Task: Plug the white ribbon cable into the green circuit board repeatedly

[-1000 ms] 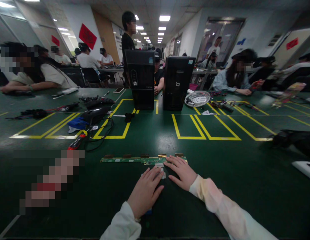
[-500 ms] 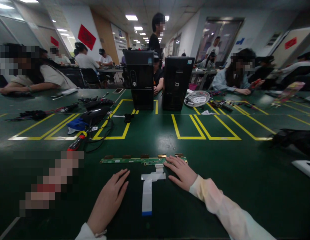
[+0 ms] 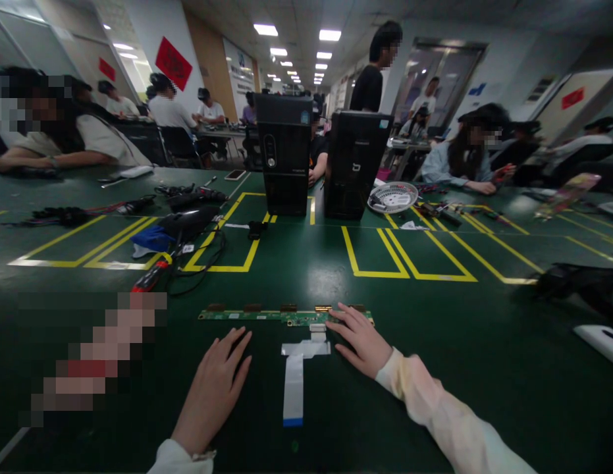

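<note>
A long, narrow green circuit board (image 3: 266,316) lies flat on the dark green table, with brown and gold tabs along its far edge. From a connector on its near side, a white ribbon cable (image 3: 293,388) folds sideways, then runs toward me and ends in a blue tip. My right hand (image 3: 361,339) rests with fingers spread over the board's right end, covering part of it. To the left of the cable, my left hand (image 3: 214,378) lies palm down with its fingers apart, just short of the board. Nothing is held in either hand.
Two black computer towers (image 3: 286,158) stand beyond the board. Black cables and a blue-and-black item (image 3: 155,243) lie at the left, near a red-and-black handle (image 3: 151,276). A white round basket (image 3: 392,197) sits right of the towers. Several people sit around; one person (image 3: 370,85) stands behind.
My view has shifted slightly. The standing person behind the towers has moved to the right. Both my hands stay almost where they were, and the board and cable lie as before.
</note>
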Available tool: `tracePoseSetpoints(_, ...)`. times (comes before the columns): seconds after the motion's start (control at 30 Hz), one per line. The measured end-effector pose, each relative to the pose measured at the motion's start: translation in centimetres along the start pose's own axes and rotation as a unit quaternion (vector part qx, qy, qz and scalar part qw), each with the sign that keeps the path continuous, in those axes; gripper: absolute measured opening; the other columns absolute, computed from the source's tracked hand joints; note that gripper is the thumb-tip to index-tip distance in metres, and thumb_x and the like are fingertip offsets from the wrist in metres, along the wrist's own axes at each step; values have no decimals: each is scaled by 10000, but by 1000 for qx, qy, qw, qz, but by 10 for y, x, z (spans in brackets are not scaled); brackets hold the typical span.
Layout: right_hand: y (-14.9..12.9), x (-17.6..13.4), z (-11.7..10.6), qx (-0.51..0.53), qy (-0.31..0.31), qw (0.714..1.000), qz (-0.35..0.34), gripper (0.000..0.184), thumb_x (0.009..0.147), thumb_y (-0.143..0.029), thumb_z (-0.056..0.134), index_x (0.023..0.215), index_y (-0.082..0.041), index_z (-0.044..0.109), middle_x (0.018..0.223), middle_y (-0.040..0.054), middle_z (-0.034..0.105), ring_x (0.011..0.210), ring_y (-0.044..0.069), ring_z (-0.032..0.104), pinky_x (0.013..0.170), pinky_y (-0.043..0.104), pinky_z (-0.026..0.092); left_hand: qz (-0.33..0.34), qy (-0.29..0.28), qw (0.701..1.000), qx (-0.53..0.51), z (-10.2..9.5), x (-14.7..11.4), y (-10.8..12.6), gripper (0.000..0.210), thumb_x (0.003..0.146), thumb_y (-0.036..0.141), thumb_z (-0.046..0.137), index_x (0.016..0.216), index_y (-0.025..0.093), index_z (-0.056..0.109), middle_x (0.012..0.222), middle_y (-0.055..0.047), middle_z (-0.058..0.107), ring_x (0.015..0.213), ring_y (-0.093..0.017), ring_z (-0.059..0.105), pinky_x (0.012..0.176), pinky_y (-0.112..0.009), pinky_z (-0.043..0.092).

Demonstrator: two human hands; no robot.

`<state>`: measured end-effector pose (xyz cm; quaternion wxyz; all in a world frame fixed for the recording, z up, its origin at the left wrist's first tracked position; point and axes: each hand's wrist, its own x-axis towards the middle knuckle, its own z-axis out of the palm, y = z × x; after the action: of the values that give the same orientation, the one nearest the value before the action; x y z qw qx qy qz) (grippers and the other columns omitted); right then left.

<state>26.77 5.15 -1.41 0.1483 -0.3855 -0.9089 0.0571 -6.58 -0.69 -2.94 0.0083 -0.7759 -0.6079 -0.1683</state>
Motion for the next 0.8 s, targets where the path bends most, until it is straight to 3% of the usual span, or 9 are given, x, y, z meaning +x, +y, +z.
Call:
tracePoseSetpoints(0.23,-16,11,-4,34,-36,998,-46,449,898,-384,474,1327,-254,499,1463,94,338,1396,272,185,1101,514,252,-2,-7,1000,9,1,0,-1,475,937,397,346,1360,207,448,1408,-91,469,1305,-252,419,1088,-497,319)
tracePoseSetpoints(0.5,-18,12,-7,30,-94,995,-10,498,911,-468,449,1379,-298,442,1491,87,308,1383,279,227,1107,522,219,-5,-9,1000,12,2,1,-1,484,937,403,345,1366,202,443,1411,-94,467,1309,-251,415,1091,-499,317)
tracePoseSetpoints(0.8,-13,6,-9,31,-119,992,-15,587,888,-502,482,1428,-307,359,1520,77,250,1394,280,208,1116,526,205,0,2,1000,11,0,1,1,467,932,393,351,1337,200,478,1392,-91,490,1298,-249,429,1086,-488,329)
